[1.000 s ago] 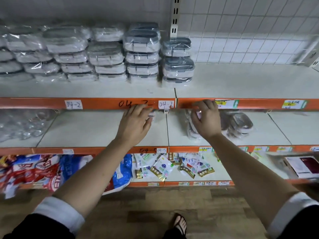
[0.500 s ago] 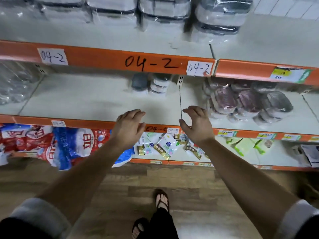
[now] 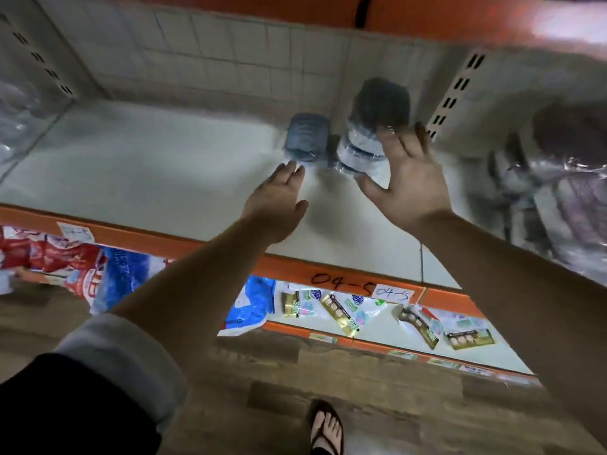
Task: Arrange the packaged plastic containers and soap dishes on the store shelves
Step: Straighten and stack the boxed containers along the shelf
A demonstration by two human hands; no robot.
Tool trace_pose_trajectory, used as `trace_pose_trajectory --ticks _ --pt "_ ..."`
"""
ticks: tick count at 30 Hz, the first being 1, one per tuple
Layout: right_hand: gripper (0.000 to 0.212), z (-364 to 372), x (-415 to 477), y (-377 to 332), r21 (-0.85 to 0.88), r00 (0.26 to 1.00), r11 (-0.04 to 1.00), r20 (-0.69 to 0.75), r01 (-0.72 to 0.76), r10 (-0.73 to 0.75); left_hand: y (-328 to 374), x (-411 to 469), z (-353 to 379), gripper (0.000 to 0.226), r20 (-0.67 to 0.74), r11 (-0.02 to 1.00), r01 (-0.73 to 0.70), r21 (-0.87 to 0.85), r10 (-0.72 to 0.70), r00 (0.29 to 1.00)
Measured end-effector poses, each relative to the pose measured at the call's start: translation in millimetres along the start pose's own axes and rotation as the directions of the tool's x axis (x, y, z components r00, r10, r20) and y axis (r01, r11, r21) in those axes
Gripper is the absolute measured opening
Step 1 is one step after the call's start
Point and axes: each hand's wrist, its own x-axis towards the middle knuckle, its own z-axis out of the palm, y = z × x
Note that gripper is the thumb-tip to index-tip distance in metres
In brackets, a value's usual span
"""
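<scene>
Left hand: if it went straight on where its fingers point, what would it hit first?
Likely the small blue-grey wrapped container just beyond the left hand; blur leaves the gap between them unclear.

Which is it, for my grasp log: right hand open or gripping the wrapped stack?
Open: the right hand shows spread, straight fingers by the wrapped stack; touching unclear.

1. A shop: white shelf boards (image 3: pixel 147 165) are running under the left fingers (image 3: pixel 289 172) and right fingers (image 3: pixel 422 139), each edged with an orange strip (image 3: pixel 131 236).
2. A handwritten 04-5 tag (image 3: pixel 392 293) is sticking to that strip, nearer than the fingers.
3. Just beyond the fingertips, film-wrapped stock (image 3: pixel 361 149) is standing; sachets (image 3: pixel 340 315) are lying on the shelf below them.
</scene>
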Motion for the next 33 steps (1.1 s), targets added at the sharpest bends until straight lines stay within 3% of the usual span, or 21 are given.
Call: trace_pose_trajectory --ticks 4,7,9,12,18,24,33 --pt "0.081 6.5 41.8 -0.8 -0.123 0.996 0.991 0.065 -0.046 0.054 3.8 44.4 7.3 0.064 -0.094 1.000 -0.002 0.020 0.004 0.996" --pt "0.076 14.0 55.2 -1.3 -0.110 0.987 0.987 0.095 -0.118 0.128 6.4 66.8 12.4 0.066 -0.065 0.997 0.011 0.077 -0.006 0.998" --pt "0.067 18.2 57.1 -0.1 -0.091 0.992 0.989 0.025 -0.119 0.121 6.2 74.2 15.0 0.067 -0.032 0.995 0.030 0.097 -0.027 0.999" --pt "0.061 20.7 57.0 2.3 -0.120 0.990 0.986 -0.086 -0.118 0.108 7.9 71.7 15.2 0.067 -0.097 0.996 0.080 0.030 -0.076 0.992" --pt "0.056 17.7 35.5 1.4 -0.070 0.982 0.989 -0.148 -0.133 0.121 12.3 38.8 16.0 0.051 -0.294 0.991 0.131 -0.036 -0.136 0.946" --pt "0.050 8.3 -23.6 -8.2 0.023 0.989 0.996 -0.118 -0.091 0.093 13.8 -15.8 9.3 0.041 -0.338 0.974 0.085 -0.208 -0.154 0.928" --pt "0.049 -44.2 -136.0 -42.1 0.143 0.966 0.971 -0.150 -0.192 0.213 34.0 -124.7 -36.7 0.046 -0.412 0.974 -0.052 -0.220 -0.044 0.910"
